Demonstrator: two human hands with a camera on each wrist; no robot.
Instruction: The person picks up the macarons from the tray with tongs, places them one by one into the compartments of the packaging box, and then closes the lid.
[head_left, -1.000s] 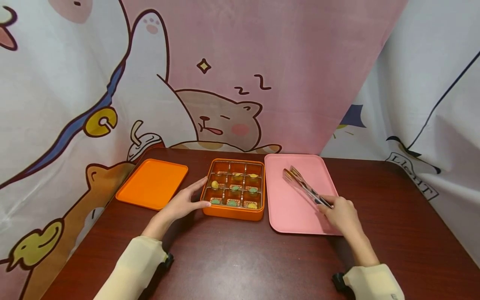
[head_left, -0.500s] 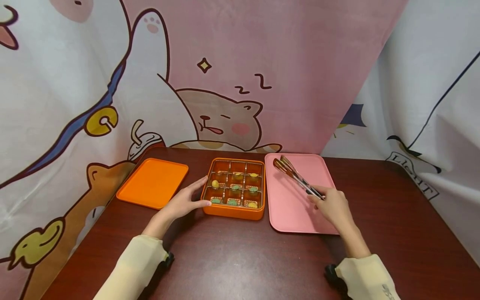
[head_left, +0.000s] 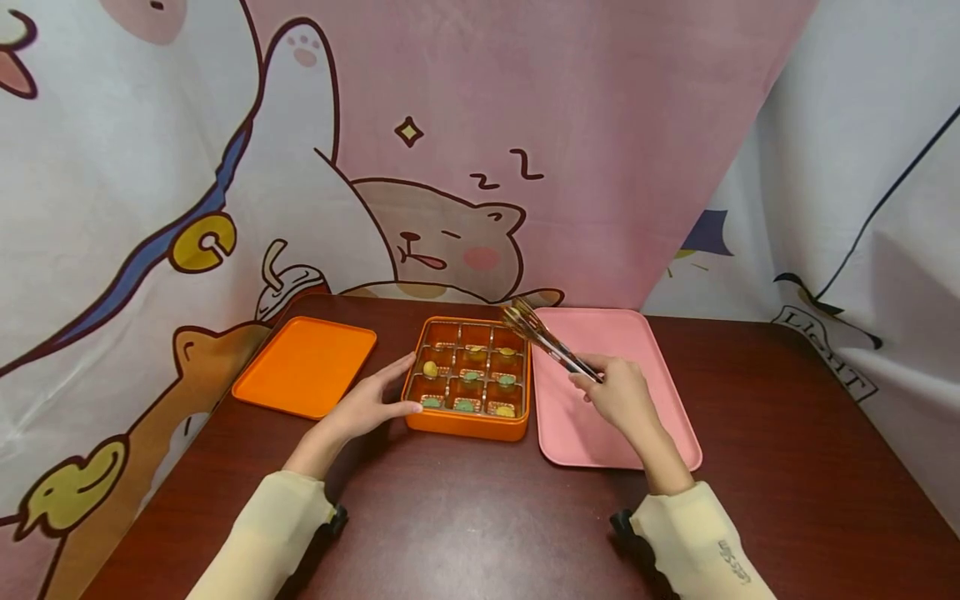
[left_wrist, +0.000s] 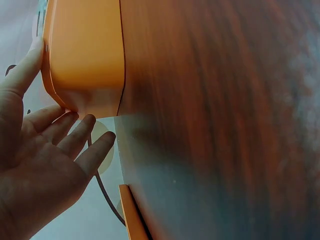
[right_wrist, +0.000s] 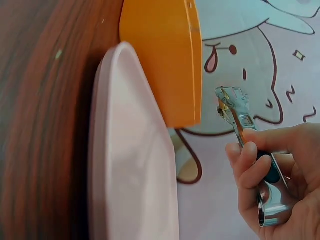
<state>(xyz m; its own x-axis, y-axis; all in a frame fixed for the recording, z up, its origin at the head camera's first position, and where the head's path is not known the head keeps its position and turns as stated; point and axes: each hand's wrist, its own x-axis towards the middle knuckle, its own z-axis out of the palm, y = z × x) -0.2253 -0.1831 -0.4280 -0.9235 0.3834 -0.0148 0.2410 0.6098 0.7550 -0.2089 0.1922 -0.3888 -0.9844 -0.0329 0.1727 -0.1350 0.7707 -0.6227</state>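
My right hand grips metal tongs by their dark-sided handle. Their tips are above the far right corner of an orange box, and a small yellowish patch shows between the tips in the right wrist view. A clear divider with several compartments fills the box. Small yellow and green pieces lie in most of them, among them a round yellow piece in the left middle one. With fingers extended, my left hand touches the box's left side, its thumb at the front left rim.
Right of the box lies a pink tray, its left edge close to the box wall. An orange lid lies flat at the left of the dark wooden table. A printed cartoon curtain hangs behind the table.
My right hand has carried the tongs left and up, from over the pink tray to the far right corner of the box. The left hand and the box have stayed put.
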